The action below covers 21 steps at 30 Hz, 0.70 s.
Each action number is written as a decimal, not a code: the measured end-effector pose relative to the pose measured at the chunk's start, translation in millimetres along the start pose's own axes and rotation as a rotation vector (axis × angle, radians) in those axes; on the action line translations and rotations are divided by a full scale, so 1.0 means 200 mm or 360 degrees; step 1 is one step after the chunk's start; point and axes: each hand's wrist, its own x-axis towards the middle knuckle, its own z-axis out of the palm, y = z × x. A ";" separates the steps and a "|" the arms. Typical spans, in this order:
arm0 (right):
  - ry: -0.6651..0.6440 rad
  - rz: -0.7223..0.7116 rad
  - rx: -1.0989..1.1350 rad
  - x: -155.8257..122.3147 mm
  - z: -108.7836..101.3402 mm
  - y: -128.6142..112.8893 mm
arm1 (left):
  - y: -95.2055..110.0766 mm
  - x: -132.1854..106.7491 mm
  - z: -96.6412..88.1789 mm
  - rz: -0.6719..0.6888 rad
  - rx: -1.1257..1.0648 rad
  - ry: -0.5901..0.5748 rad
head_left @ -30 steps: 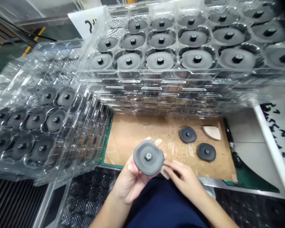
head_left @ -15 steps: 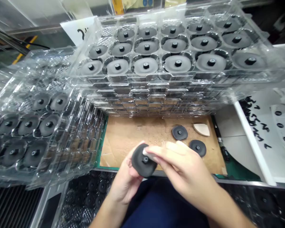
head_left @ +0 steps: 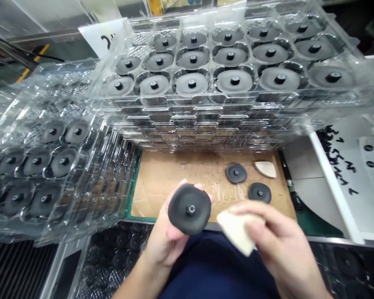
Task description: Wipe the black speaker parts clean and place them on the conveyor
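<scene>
Black studded disc (head_left: 189,209) held face-up, tilted toward camera, in left hand (head_left: 165,236), fingers curled behind rim, thumb along lower edge. Right hand (head_left: 280,245) just beside it, not touching disc, fingers closed on cream wedge-shaped pad (head_left: 237,231). Beyond hands, on cardboard sheet (head_left: 174,174), black disc (head_left: 236,173), second black disc (head_left: 259,193), cream wedge (head_left: 264,169). Stacked clear plastic trays (head_left: 174,100) holding more discs ahead and left.

My view is bright and evenly lit from above, with white glare along the clear plastic trays (head_left: 187,110) and only soft shadows. The right hand (head_left: 277,245) looks slightly smeared, the top right corner falls dark, and straight edges bow toward the sides
</scene>
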 end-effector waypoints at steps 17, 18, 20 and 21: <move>0.0250 -0.0122 -0.0934 -0.02 0.23 0.64 | 0.01 0.00 -0.02 -0.0258 -0.0263 0.0242; 0.0262 -0.0142 -0.0949 -0.02 0.23 0.65 | 0.01 0.01 -0.03 -0.0282 -0.0298 0.0228; 0.0268 -0.0177 -0.0961 -0.01 0.21 0.66 | 0.01 0.02 -0.03 -0.0312 -0.0347 0.0222; 0.0262 -0.0192 -0.0958 0.00 0.19 0.66 | 0.01 0.02 -0.03 -0.0322 -0.0359 0.0234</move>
